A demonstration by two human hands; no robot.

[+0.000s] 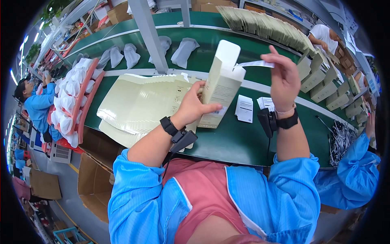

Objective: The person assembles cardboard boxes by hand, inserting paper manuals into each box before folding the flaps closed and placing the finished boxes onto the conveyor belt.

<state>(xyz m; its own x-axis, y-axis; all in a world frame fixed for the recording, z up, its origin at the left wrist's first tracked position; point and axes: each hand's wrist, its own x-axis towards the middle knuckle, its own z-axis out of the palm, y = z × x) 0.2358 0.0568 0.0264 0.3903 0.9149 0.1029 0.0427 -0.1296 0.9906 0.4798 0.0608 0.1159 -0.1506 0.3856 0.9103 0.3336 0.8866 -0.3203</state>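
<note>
My left hand grips the cream carton, tilted over the green surface, top flap up. My right hand has its fingers closed on a white strip at the carton's open end; I judge I'm working that opening, which calls for a steady carton next.
</note>
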